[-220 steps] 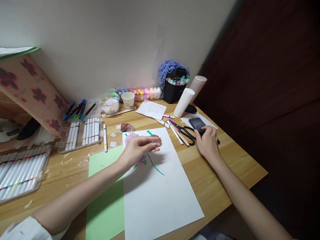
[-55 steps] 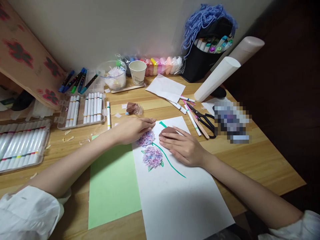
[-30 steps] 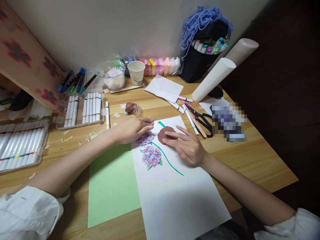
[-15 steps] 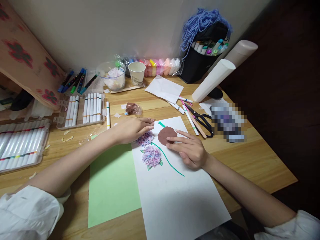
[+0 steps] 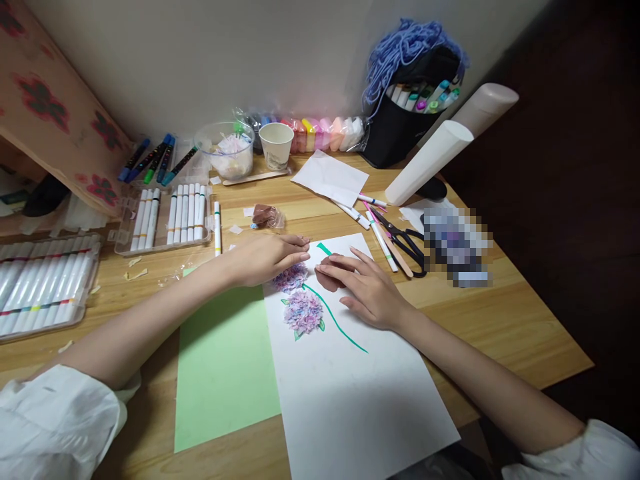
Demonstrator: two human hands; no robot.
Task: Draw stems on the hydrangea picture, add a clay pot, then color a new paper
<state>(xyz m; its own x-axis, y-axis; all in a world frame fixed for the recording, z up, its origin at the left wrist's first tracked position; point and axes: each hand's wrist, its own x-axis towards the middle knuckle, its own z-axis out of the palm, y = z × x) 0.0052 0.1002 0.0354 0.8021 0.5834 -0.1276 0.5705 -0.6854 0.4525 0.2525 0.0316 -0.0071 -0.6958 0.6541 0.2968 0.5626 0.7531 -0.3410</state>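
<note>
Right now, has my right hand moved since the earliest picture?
Yes. Judged against the scissors, your right hand has moved left: from their right side to their left, onto the brown disc.

A: What lies L of ctr. on the table point(image 5: 510, 327)?
B: Second sheet point(image 5: 227, 373), immed. L of drawing sheet point(image 5: 370, 413); farther L, lg. marker case point(image 5: 45, 290), w/ sm. marker case point(image 5: 163, 217) behind it, to R.
A: And behind?
B: Bowl point(image 5: 231, 163), then cup point(image 5: 277, 148) to its R; flat stick point(image 5: 256, 177) before both; wrapped packs point(image 5: 325, 135) along the wall (partly hidden by bowl & cup).
A: R side?
B: Scissors point(image 5: 406, 245) R of drawing sheet; pen bag point(image 5: 400, 130) at back, w/ yarn point(image 5: 400, 57) on top & pens point(image 5: 423, 100) inside.
</note>
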